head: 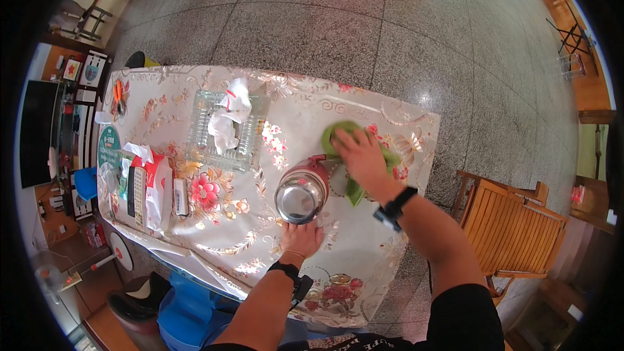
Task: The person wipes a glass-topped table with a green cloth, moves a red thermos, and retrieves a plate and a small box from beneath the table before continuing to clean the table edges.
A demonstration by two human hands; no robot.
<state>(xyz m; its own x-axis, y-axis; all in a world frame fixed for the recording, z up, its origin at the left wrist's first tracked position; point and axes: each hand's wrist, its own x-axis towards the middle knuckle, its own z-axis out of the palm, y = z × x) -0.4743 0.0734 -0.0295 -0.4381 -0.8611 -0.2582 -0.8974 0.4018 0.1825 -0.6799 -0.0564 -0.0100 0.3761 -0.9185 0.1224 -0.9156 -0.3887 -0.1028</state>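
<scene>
My right hand (pixel 363 163) presses on a crumpled green cloth (pixel 355 195) on the table, its fingers spread over the fabric. A red vacuum flask or kettle with a shiny steel top (pixel 301 197) stands just left of the cloth, its short spout pointing towards it. My left hand (pixel 302 239) is at the near side of this vessel. Its fingertips go out of sight behind the steel top, so I cannot tell whether they grip it. Both wrists wear dark bands with a small device.
A floral tablecloth (pixel 273 263) covers the table. On its left are a glass tray (pixel 200 129) with crumpled tissues (pixel 224 131), a red-and-white tissue pack (pixel 158 187), remote controls (pixel 140 195) and orange-handled scissors (pixel 118 95). A wooden slatted chair (pixel 512 226) stands right; a blue stool (pixel 187 309) is at lower left.
</scene>
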